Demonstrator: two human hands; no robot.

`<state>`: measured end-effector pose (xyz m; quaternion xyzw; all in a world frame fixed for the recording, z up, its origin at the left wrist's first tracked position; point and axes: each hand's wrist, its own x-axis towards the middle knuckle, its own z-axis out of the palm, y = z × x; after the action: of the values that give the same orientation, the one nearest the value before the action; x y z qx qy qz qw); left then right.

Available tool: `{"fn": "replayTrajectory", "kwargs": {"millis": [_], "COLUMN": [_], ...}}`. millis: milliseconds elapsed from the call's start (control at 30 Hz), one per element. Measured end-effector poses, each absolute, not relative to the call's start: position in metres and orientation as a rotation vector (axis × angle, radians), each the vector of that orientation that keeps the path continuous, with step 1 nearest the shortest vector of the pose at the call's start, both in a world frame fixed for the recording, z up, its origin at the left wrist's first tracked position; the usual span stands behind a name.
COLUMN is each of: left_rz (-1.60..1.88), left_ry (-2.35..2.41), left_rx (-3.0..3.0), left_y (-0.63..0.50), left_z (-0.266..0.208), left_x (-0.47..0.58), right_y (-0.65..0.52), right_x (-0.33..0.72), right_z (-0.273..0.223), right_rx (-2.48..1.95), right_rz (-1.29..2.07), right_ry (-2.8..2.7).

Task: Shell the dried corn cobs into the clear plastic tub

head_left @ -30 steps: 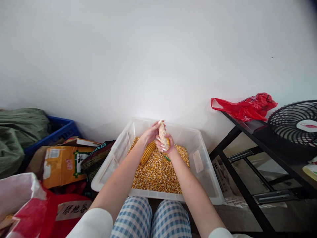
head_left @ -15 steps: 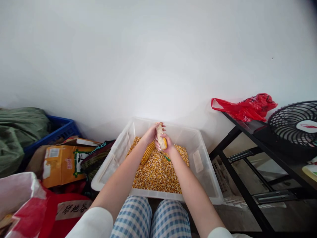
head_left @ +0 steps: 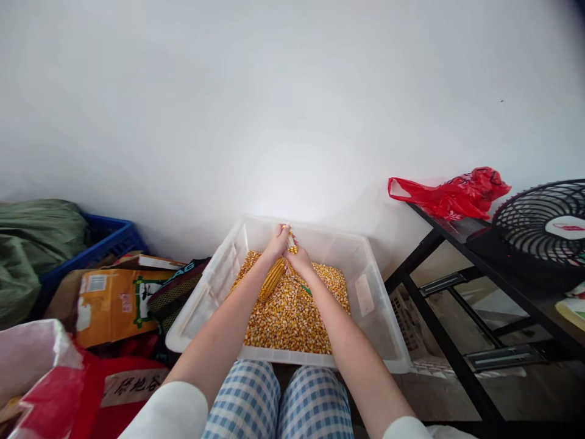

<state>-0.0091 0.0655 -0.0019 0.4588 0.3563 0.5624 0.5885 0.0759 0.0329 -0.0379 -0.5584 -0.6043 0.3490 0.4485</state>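
Over the far half of a clear plastic bin (head_left: 183, 329), my left hand (head_left: 277, 240) and my right hand (head_left: 299, 259) meet around a partly stripped corn cob (head_left: 291, 242). Both hands are closed on it, and only a short stretch of pale cob with some yellow kernels shows between them. Loose yellow corn kernels (head_left: 292, 326) fill the bottom of the bin. A whole ear of corn (head_left: 273, 280) lies on the kernels, below my left wrist. Beside my right wrist, a small green strip (head_left: 306, 289) pokes out of the kernels.
On the right stands a black metal-framed table (head_left: 457, 341) with a red plastic bag (head_left: 457, 194) and a black fan (head_left: 543, 222). To the left are an orange cardboard box (head_left: 112, 311), a blue crate (head_left: 109, 238), a green cloth sack (head_left: 41, 244) and a red-and-white bag (head_left: 86, 390).
My hands have closed further over the cob, so less of it shows. The cob is turned and my right hand has moved slightly up and left.
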Motion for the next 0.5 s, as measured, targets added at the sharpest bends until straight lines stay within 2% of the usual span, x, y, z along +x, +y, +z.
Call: {"fn": "replayTrajectory", "kwargs": {"millis": [167,267,333,500], "left_rz": [1.247,1.186,1.165,1.275], "left_ry": [0.716,0.63,0.608,0.778], "left_rx": [1.143,1.077,1.014,0.975], "left_y": [0.063,0.064,0.065,0.063], "left_z": [0.001,0.007,0.009,0.007], "left_x": [-0.01,-0.016,-0.019,-0.016], "right_y": [0.034,0.032,0.032,0.032], "right_x": [0.087,0.09,0.088,0.078], "right_z": [-0.04,-0.038,-0.036,-0.036], "right_rx": [-1.184,-1.108,-1.159,-1.38], "right_rz": [1.286,1.396,1.326,0.811], "right_ry": [-1.374,-1.326,-1.344,-1.47]}}
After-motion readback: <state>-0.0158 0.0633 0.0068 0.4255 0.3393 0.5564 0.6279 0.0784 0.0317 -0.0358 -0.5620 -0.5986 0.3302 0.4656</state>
